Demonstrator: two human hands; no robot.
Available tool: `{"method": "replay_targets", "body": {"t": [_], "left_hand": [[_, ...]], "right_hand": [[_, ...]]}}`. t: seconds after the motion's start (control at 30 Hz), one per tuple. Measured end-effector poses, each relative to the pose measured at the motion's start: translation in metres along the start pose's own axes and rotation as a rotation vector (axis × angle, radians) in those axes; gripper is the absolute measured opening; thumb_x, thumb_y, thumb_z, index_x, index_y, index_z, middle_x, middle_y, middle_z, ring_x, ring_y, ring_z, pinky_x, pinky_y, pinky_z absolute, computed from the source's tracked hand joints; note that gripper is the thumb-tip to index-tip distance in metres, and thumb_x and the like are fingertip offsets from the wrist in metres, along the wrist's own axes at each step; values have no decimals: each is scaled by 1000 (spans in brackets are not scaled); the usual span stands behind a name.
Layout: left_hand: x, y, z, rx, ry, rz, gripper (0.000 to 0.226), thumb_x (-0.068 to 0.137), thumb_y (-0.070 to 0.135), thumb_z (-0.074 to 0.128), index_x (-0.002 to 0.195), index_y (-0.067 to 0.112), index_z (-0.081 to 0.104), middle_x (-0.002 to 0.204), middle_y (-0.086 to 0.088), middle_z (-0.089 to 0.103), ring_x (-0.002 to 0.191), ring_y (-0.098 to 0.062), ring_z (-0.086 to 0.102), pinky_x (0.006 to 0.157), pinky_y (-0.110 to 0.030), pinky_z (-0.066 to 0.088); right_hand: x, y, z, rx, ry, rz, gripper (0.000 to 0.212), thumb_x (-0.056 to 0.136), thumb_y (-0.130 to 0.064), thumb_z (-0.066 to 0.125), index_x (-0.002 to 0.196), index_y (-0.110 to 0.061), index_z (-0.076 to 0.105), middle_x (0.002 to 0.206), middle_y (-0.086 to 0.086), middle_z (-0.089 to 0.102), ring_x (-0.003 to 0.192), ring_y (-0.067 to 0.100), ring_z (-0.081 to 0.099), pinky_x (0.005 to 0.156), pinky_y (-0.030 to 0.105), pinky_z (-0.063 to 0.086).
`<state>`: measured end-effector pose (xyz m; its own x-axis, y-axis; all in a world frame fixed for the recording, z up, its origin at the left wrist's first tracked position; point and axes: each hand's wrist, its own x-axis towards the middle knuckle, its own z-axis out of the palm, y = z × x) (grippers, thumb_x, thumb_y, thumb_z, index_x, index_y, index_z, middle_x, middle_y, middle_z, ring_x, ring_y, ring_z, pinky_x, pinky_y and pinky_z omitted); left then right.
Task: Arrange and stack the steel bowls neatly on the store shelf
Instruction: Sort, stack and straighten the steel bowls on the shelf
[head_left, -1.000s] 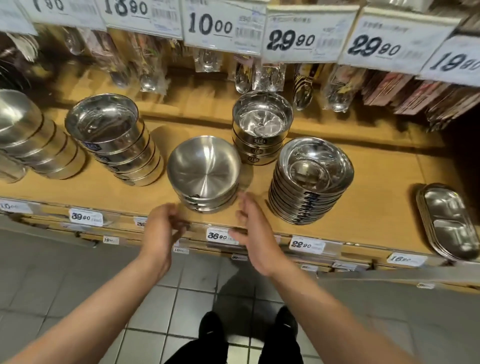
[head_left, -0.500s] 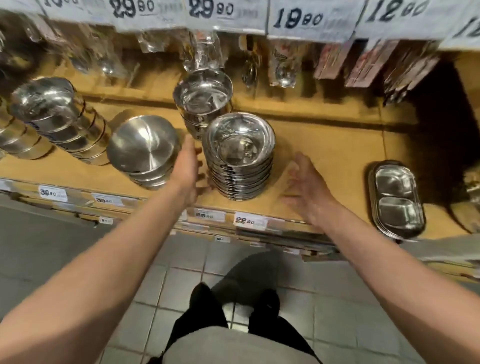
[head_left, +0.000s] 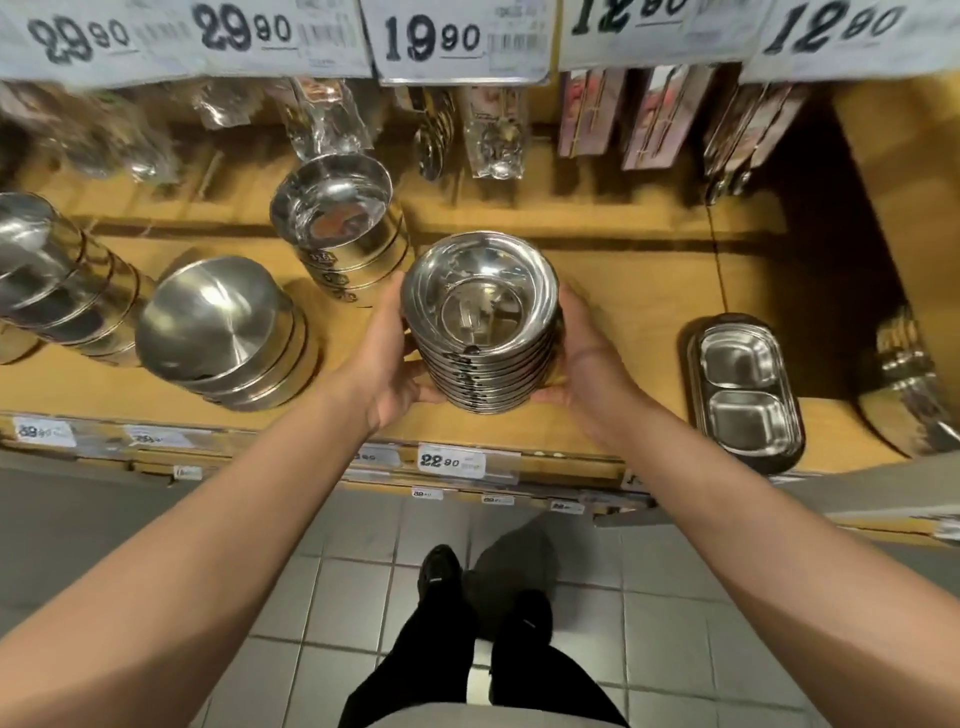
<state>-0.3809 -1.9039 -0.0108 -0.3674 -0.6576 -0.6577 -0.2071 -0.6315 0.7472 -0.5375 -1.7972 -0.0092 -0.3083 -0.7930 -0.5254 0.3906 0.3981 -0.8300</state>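
Steel bowl stack (head_left: 480, 332) near front edge of wooden shelf (head_left: 639, 312), tiled floor below. Bare shelf space right of stack, up to divided tray (head_left: 745, 387). Taller bowl stack (head_left: 337, 228) just behind-left; matte bowl stack (head_left: 218, 332) further left. Left hand (head_left: 387, 358) and right hand (head_left: 584, 353) clasp stack sides, fingers curled round it, arms extended forward.
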Motion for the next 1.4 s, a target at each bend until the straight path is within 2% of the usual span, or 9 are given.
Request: {"method": "replay_targets", "body": {"t": [0.17, 0.33, 0.53, 0.57, 0.6, 0.63, 0.67, 0.83, 1.4], "left_hand": [[7, -2, 54, -33, -119, 20, 68, 92, 77, 30, 118, 32, 74, 127, -8, 70, 118, -29, 61, 66, -45, 61], [11, -2, 89, -48, -174, 2, 60, 91, 73, 41, 83, 30, 82, 81, 2, 80, 89, -21, 71, 55, -36, 59], [20, -1, 108, -93, -243, 34, 66, 99, 65, 36, 72, 23, 80, 64, 4, 75, 51, -10, 70, 47, -22, 39], [20, -2, 110, -108, -257, 27, 68, 100, 65, 34, 72, 23, 80, 69, 1, 78, 51, -11, 70, 70, -30, 35], [19, -2, 110, -117, -273, 18, 69, 100, 65, 33, 74, 23, 80, 80, -3, 79, 52, -10, 71, 42, -24, 48], [18, -2, 111, -119, -289, 13, 68, 101, 65, 32, 82, 22, 81, 93, -4, 74, 57, -8, 72, 70, -32, 33], [16, -2, 111, -112, -305, 5, 66, 100, 66, 31, 95, 20, 79, 102, -3, 68, 64, -7, 73, 67, -40, 55], [13, 6, 109, 72, -178, 16, 58, 97, 66, 33, 125, 28, 66, 131, 1, 65, 121, -16, 54, 81, -37, 48], [1, 9, 123, 165, -209, 87, 63, 97, 59, 28, 61, 42, 76, 64, 14, 74, 92, -19, 59, 58, -35, 62]], "right_hand": [[-6, -10, -50, 25, 17, -52, 30, 94, -66, 43, 96, -55, 71, 101, -19, 76, 103, 10, 69, 80, 43, 63], [-7, -10, -87, 78, 92, -52, 54, 99, -62, 41, 140, -28, 51, 146, 5, 54, 124, 25, 51, 45, 23, 51], [-2, -10, -111, 27, 139, -45, 51, 101, -63, 32, 138, -36, 53, 138, -6, 58, 130, 21, 53, 82, 44, 62], [-2, -9, -113, 22, 137, -50, 51, 101, -63, 31, 138, -36, 54, 138, -6, 58, 130, 20, 53, 93, 50, 58], [-2, -9, -115, 19, 133, -53, 51, 101, -63, 31, 137, -35, 54, 139, -6, 58, 131, 20, 52, 98, 53, 54], [-3, -9, -116, 12, 131, -58, 51, 100, -62, 32, 137, -35, 55, 139, -6, 57, 131, 20, 52, 100, 54, 52], [-4, -10, -116, 5, 130, -64, 50, 100, -62, 32, 137, -35, 55, 139, -6, 57, 130, 20, 51, 100, 54, 52], [-4, -14, -112, -39, 219, -65, 45, 99, -60, 35, 128, -36, 58, 137, -5, 59, 125, 22, 53, 97, 54, 51], [-1, -26, -113, -44, 238, -41, 31, 95, -58, 43, 106, -38, 64, 121, -4, 66, 117, 23, 57, 91, 53, 53]]}}
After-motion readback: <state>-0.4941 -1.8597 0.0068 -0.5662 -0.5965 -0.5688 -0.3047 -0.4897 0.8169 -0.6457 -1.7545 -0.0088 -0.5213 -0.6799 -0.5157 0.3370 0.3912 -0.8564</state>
